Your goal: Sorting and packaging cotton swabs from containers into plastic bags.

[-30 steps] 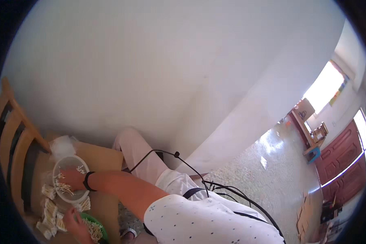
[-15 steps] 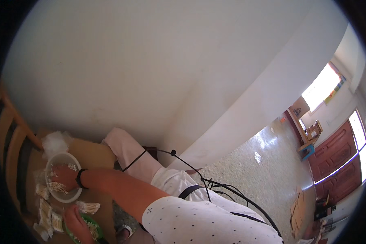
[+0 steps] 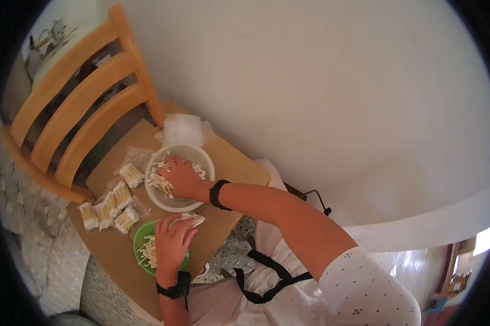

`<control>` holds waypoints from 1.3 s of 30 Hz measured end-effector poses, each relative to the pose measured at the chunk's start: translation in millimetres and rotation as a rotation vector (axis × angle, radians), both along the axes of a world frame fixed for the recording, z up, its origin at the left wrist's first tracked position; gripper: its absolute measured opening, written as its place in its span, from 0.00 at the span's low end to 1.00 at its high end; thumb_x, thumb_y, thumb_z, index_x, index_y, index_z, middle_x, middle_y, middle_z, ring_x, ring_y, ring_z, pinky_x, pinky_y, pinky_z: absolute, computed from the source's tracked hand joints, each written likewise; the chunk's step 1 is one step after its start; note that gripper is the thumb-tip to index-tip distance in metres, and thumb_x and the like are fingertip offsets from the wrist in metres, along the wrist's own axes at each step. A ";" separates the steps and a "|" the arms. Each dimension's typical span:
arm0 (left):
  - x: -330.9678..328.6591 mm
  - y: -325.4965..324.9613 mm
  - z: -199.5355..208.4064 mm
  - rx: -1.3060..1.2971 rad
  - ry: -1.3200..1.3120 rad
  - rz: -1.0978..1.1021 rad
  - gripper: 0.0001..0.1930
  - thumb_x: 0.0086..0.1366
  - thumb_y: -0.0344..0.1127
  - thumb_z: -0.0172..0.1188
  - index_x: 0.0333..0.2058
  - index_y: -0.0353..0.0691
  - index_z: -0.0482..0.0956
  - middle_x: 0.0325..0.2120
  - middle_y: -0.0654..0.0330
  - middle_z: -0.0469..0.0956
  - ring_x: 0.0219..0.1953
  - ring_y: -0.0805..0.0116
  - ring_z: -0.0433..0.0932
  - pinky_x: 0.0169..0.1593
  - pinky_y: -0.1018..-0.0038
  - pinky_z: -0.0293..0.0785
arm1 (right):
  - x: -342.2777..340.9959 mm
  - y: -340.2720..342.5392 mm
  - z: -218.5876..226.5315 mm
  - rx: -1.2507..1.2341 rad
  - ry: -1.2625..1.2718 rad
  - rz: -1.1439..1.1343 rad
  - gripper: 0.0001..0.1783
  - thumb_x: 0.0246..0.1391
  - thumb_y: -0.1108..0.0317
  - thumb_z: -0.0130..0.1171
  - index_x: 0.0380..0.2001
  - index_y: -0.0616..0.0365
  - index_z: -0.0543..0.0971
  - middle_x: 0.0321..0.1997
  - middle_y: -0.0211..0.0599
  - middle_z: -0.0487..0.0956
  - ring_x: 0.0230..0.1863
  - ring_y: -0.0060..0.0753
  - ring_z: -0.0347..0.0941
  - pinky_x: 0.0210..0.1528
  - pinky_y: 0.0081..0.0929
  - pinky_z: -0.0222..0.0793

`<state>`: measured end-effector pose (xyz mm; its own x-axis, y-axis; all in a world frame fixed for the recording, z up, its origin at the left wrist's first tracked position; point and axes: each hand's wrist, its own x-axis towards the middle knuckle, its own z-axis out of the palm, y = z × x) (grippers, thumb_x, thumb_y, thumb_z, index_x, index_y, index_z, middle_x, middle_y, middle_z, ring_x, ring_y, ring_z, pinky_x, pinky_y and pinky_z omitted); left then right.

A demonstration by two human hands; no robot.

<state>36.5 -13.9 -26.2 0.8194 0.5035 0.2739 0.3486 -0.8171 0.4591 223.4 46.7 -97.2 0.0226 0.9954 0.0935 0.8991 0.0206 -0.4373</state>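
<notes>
While the view has swung since earlier, the right hand [image 3: 181, 178] still rests loosely curled among swabs in the white bowl [image 3: 201, 157]; beside it, the left hand [image 3: 172, 243] lies spread on the green bowl [image 3: 138, 239], gripping nothing.

Bowl [image 3: 193, 155]: behind my plate [image 3: 140, 239], on the desk [image 3: 234, 165].
Bundles [image 3: 110, 205]: left of both.
Chair [image 3: 79, 100]: behind the desk.

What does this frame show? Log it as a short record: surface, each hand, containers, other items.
surface: brown cardboard sheet
right hand: reaching into white bowl, fingers on loose cotton swabs
left hand: resting over green bowl, which also holds swabs
grip: cannot tell whether either hand is closed on swabs
wrists: black band on each
other items: bundled swabs in clear bags left of the bowls; wooden chair behind
</notes>
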 end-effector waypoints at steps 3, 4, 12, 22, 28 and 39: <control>32.2 -6.7 -7.5 -0.043 -0.017 -0.077 0.09 0.54 0.28 0.64 0.35 0.40 0.78 0.36 0.59 0.80 0.49 0.55 0.73 0.55 0.60 0.63 | 38.7 1.3 -46.8 0.351 0.003 -0.013 0.40 0.37 0.56 0.69 0.58 0.45 0.70 0.64 0.58 0.61 0.64 0.61 0.58 0.63 0.58 0.53; 15.1 -1.9 -15.5 -0.036 0.006 0.016 0.08 0.54 0.27 0.63 0.35 0.40 0.78 0.36 0.58 0.80 0.49 0.54 0.73 0.55 0.60 0.63 | 21.2 8.3 -38.4 0.230 0.213 0.050 0.42 0.38 0.63 0.67 0.61 0.48 0.68 0.69 0.58 0.54 0.70 0.59 0.48 0.68 0.59 0.42; 43.9 2.3 -11.1 0.245 -0.077 -0.061 0.14 0.69 0.39 0.53 0.46 0.37 0.77 0.43 0.45 0.76 0.43 0.48 0.75 0.47 0.55 0.70 | 36.3 -31.5 39.1 0.117 0.195 -0.013 0.39 0.41 0.55 0.64 0.61 0.41 0.67 0.70 0.51 0.55 0.71 0.57 0.47 0.69 0.57 0.42; 33.6 -8.0 -5.7 0.184 0.019 -0.221 0.13 0.66 0.34 0.55 0.45 0.33 0.78 0.44 0.47 0.78 0.46 0.48 0.75 0.52 0.59 0.69 | 35.5 -28.5 44.9 -0.186 -0.065 0.092 0.38 0.58 0.45 0.52 0.69 0.40 0.56 0.73 0.47 0.50 0.73 0.52 0.44 0.70 0.54 0.43; 8.1 3.8 -23.6 0.083 -0.028 -0.074 0.14 0.63 0.32 0.57 0.46 0.35 0.78 0.47 0.49 0.77 0.51 0.49 0.72 0.55 0.59 0.67 | 17.0 -15.6 54.6 -0.180 -0.092 0.086 0.38 0.58 0.42 0.47 0.68 0.40 0.54 0.74 0.44 0.47 0.74 0.52 0.41 0.71 0.53 0.40; -2.7 18.2 -21.9 0.076 0.092 -0.074 0.14 0.57 0.27 0.60 0.44 0.38 0.79 0.45 0.54 0.78 0.53 0.51 0.72 0.58 0.58 0.66 | 11.1 0.1 33.1 0.003 0.091 0.100 0.41 0.36 0.56 0.67 0.60 0.40 0.69 0.69 0.50 0.58 0.71 0.57 0.48 0.69 0.56 0.45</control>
